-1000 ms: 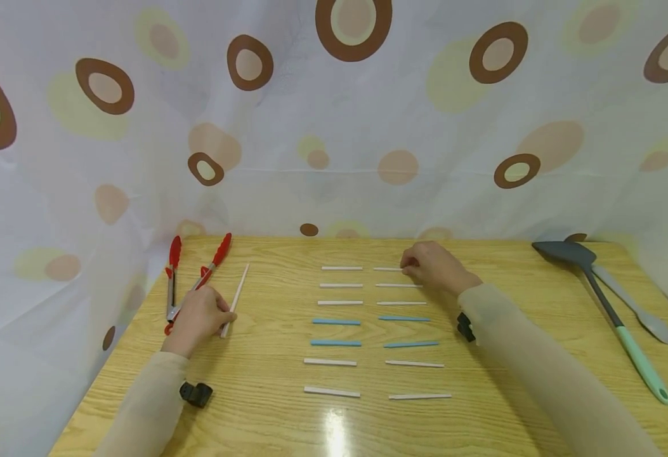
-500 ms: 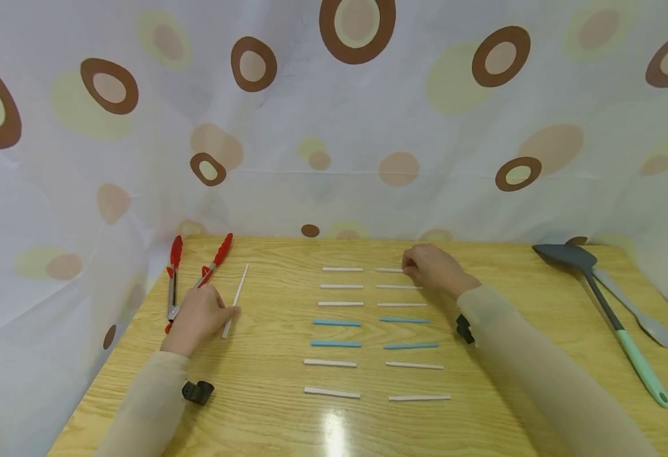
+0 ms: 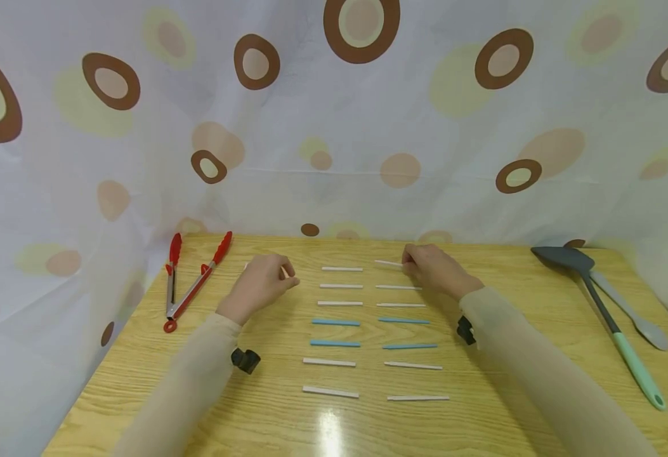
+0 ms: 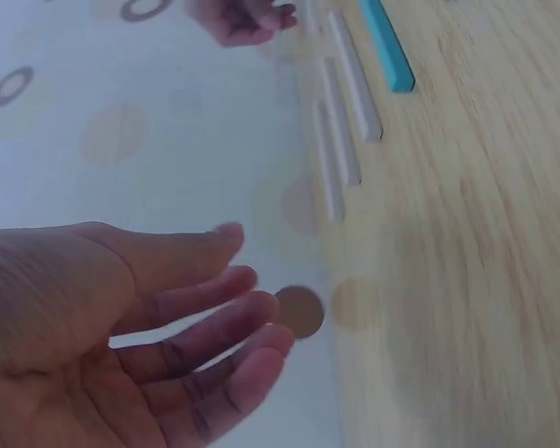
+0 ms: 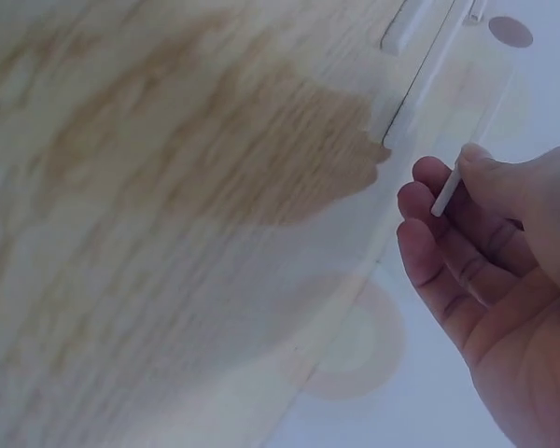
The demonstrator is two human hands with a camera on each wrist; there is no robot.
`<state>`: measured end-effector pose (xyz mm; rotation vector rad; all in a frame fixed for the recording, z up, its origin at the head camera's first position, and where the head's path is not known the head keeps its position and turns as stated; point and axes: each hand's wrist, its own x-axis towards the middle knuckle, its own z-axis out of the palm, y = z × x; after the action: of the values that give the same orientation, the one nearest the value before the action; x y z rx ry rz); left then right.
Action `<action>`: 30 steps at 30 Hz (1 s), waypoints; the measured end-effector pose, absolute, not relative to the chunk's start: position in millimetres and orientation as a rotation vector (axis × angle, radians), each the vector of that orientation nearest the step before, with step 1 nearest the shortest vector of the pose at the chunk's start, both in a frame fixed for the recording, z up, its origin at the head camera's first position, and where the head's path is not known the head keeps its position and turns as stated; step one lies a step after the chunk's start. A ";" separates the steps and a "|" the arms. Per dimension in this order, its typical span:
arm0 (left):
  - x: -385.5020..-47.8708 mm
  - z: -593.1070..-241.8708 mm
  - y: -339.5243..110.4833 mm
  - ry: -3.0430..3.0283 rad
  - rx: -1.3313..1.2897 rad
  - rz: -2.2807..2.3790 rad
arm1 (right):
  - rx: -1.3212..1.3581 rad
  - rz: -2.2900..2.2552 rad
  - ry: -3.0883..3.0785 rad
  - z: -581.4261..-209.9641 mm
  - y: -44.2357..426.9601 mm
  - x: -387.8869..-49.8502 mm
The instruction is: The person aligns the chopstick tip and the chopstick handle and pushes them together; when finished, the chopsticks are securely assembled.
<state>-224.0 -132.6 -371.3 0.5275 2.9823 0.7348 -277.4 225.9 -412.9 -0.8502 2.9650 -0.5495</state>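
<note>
My right hand point(image 3: 433, 270) pinches a thin white chopstick piece point(image 3: 387, 263) between thumb and fingers at the back of the table. In the right wrist view, the short end of this chopstick piece point(image 5: 446, 193) sticks out past the thumb. My left hand point(image 3: 261, 284) hovers left of the rows, fingers loosely bent and holding nothing, as the left wrist view also shows. Behind it only the tip of a long white chopstick point(image 3: 246, 265) shows. Two columns of pieces lie between the hands, with white pieces point(image 3: 340, 286) and blue pieces point(image 3: 335, 322) on the left, thinner ones point(image 3: 404, 320) on the right.
Red-tipped tongs point(image 3: 189, 295) lie spread at the far left of the wooden table point(image 3: 265, 406). On the right, a dark spatula with a mint handle point(image 3: 608, 317) crosses a grey spoon point(image 3: 633, 311). A spotted curtain point(image 3: 356, 203) hangs behind the table's back edge.
My left hand has let go of the long white chopstick and moved right and back, toward the rows. The piece in my right hand has tilted, its left end higher.
</note>
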 end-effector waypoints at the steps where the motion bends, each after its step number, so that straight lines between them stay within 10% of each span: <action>1: -229.3 -373.3 -126.6 2.978 0.573 0.734 | -0.859 -0.548 2.964 -412.9 225.6 -277.3; 30: -299.1 -409.6 -58.6 2.870 0.889 0.270 | -1.007 -0.456 3.079 -413.6 223.3 -274.1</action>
<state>-299.1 -58.6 -409.6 0.8892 2.8699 0.2701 -274.1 223.3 -413.6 -1.0068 3.0788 -0.4557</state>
